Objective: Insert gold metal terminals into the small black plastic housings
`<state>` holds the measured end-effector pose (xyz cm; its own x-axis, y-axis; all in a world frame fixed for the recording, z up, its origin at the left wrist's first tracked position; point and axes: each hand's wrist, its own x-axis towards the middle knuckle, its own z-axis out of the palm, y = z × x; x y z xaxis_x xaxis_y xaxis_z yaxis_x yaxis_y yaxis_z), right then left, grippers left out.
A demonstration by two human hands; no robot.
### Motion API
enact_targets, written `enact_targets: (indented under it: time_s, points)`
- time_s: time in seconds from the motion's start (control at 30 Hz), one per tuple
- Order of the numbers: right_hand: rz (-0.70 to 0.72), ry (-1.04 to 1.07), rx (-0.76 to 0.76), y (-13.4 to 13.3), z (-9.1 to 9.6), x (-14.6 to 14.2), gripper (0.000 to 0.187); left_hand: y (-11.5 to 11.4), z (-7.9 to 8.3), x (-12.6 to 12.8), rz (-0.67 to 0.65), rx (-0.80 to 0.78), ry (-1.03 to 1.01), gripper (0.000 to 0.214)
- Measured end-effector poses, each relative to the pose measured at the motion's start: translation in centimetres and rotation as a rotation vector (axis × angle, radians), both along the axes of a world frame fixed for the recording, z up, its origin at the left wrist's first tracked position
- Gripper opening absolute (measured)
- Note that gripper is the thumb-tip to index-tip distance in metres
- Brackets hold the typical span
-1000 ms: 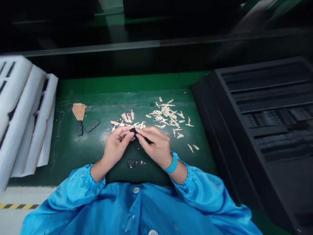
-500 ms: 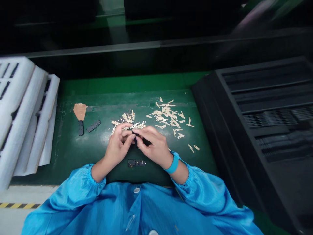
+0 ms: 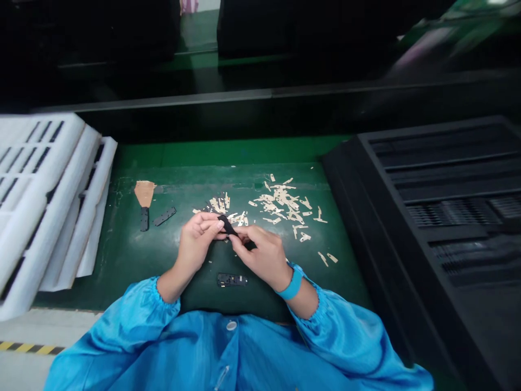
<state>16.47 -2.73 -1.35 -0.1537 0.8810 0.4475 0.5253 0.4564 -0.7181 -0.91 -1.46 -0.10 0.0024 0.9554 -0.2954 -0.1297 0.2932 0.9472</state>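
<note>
Between my hands, above the green table (image 3: 175,288), is a small black plastic part (image 3: 226,224). My left hand (image 3: 198,237) pinches its upper left end between thumb and fingers. At its lower right end, the thumb and fingers of my right hand (image 3: 262,251) are closed on it too. Another black part with small metal spots (image 3: 232,279) lies on the table just below my hands. Beyond my fingers sits a pile of small cream and dark strips (image 3: 220,203), partly hidden by my hands. A larger heap of cream strips (image 3: 283,200) spreads to the right.
On the left, a black part (image 3: 144,219) touches a tan fan-shaped piece (image 3: 144,193), with another black part (image 3: 165,216) beside it. White slotted foam trays (image 3: 81,201) are stacked at the left edge. A large black tray (image 3: 350,179) stands at the right.
The black part in my hands has turned and now shows its long flat face between my fingers. The whole view has shifted slightly, so the table appears lower and farther right.
</note>
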Motion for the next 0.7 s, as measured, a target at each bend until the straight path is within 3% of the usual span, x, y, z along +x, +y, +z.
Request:
enact_targets:
  time_s: [0.1,0.17,0.27,0.43,0.57,0.7]
  points:
    - [-0.019,-0.128,0.097,0.0,0.0,-0.1,0.012,-0.4,0.3,0.4,-0.103,0.007,0.017,0.045]
    - [0.054,-0.158,0.096,0.1,0.1,-0.2,0.01,-0.4,0.4,0.3,-0.146,0.033,0.096,0.043]
    - [0.104,0.011,-0.042,0.4,0.3,-0.1,0.009,-0.3,0.5,0.0,-0.183,0.052,0.224,0.034]
    - [-0.054,0.292,-0.296,1.1,0.8,0.2,0.015,-0.8,0.3,0.4,-0.257,0.038,0.234,0.025]
    - [0.063,0.431,-0.471,1.2,0.7,-0.2,0.02,-1.4,0.3,0.7,-0.314,0.153,0.444,0.015]
    - [0.091,0.518,-0.552,1.0,0.4,-0.6,0.022,-1.5,0.1,0.7,-0.305,0.189,0.475,0.017]
